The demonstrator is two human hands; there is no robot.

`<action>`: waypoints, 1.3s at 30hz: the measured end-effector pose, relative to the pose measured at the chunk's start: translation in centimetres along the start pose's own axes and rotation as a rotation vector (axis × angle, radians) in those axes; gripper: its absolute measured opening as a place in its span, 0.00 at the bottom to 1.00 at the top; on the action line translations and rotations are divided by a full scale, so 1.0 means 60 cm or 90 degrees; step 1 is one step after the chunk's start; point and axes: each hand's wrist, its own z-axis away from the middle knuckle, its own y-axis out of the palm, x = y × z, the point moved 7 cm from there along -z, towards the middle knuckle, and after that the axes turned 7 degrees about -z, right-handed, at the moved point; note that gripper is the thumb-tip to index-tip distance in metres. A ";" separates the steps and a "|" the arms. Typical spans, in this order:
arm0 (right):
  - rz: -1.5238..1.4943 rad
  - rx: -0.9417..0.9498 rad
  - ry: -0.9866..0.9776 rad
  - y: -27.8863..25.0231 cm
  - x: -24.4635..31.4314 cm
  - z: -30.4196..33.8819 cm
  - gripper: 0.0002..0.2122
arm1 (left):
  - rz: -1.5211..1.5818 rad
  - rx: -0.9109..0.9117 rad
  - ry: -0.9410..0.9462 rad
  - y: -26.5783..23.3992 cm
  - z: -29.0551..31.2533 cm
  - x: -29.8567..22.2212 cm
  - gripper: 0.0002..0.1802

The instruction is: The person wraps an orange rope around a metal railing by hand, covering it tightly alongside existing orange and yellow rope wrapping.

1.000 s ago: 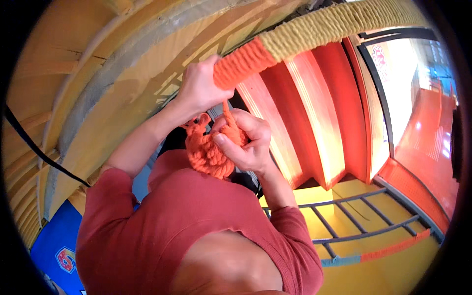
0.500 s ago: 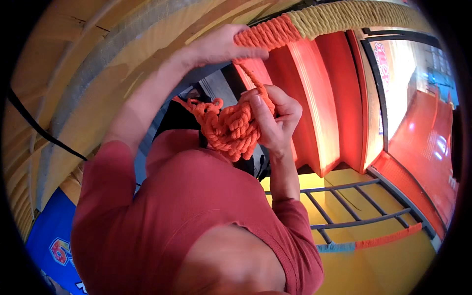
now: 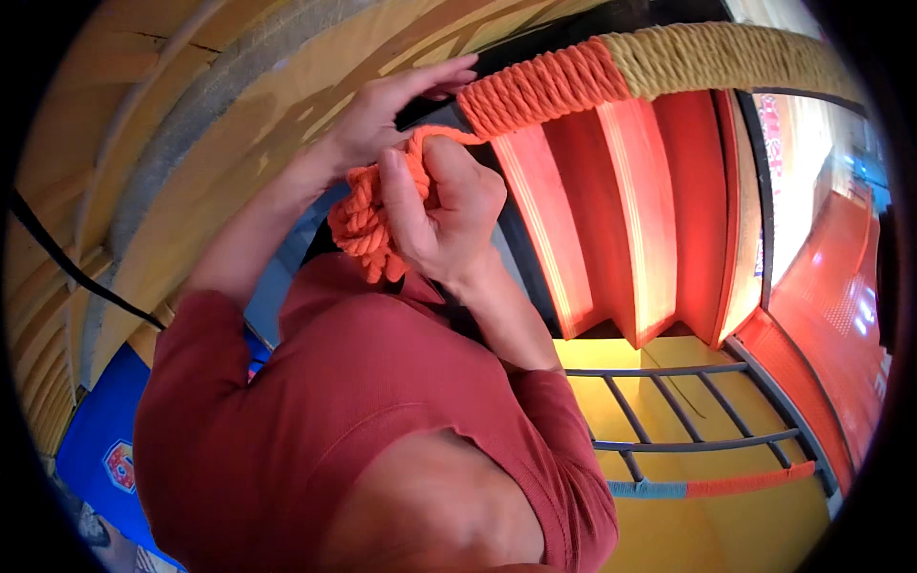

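Note:
My right hand (image 3: 447, 205) grips a bundle of thick orange rope (image 3: 361, 224), thumb pressed over it, in front of my chest. From the bundle a strand runs up to the near end of the wrapped part of a handrail (image 3: 544, 84). There the coils are orange, and farther along the rail they turn tan. My left hand (image 3: 406, 100) is just left of the orange coils, fingers stretched out toward the rail's end, holding nothing that I can see. The bundle and right hand partly cover the left palm and wrist.
Red steps (image 3: 621, 220) lie below and beyond the rail. At lower right a grey metal railing (image 3: 683, 444) stands over a yellow surface, with blue and orange rope wound on one bar. A curved wooden wall (image 3: 172, 143) rises close on the left, a black cable (image 3: 72, 258) across it.
My right hand has carried the rope bundle left and up, close to my left wrist. My left hand has come off the orange coils, moving slightly left, its fingers now extended.

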 end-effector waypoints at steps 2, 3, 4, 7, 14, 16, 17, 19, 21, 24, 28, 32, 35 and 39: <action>-0.014 -0.014 0.033 -0.003 0.013 -0.010 0.12 | -0.050 -0.040 0.049 0.012 -0.003 -0.006 0.31; -0.020 -0.021 0.049 -0.005 0.016 -0.017 0.12 | -0.075 -0.053 0.024 0.012 0.001 -0.007 0.30; -0.037 -0.015 0.068 -0.012 0.015 -0.024 0.12 | -0.095 -0.061 0.003 0.017 0.001 -0.010 0.29; -0.047 0.002 0.110 -0.019 0.010 -0.037 0.10 | -0.128 -0.123 0.041 0.023 0.001 -0.011 0.26; -0.161 -0.074 0.287 -0.039 -0.001 -0.048 0.14 | -0.041 -0.134 0.054 0.024 -0.009 -0.016 0.24; -0.128 -0.049 0.284 -0.030 0.002 -0.045 0.12 | -0.033 -0.154 0.074 0.023 -0.006 -0.014 0.26; -0.097 -0.017 0.291 -0.022 0.006 -0.043 0.10 | -0.028 -0.164 0.087 0.023 -0.004 -0.014 0.26; -0.109 -0.022 0.246 -0.002 0.018 -0.041 0.06 | -0.052 -0.177 0.085 0.025 0.000 -0.011 0.33; -0.116 -0.016 0.245 0.011 0.024 -0.026 0.07 | -0.087 -0.192 0.087 0.030 0.007 -0.012 0.37; 0.018 0.072 0.204 0.025 0.025 -0.005 0.09 | -0.066 -0.186 0.134 0.027 0.010 -0.010 0.38; 0.124 0.097 0.212 0.033 0.032 -0.023 0.12 | -0.049 -0.179 0.050 0.019 0.015 -0.028 0.35; 0.284 0.181 0.252 0.046 0.032 -0.058 0.19 | 0.154 -0.245 -0.051 0.008 0.022 -0.027 0.21; 0.181 0.217 0.316 0.040 0.024 -0.071 0.20 | 0.169 -0.201 -0.064 -0.004 0.023 -0.035 0.19; 0.317 0.208 0.121 0.016 0.080 -0.056 0.29 | 0.196 -0.159 -0.077 -0.014 0.015 -0.035 0.17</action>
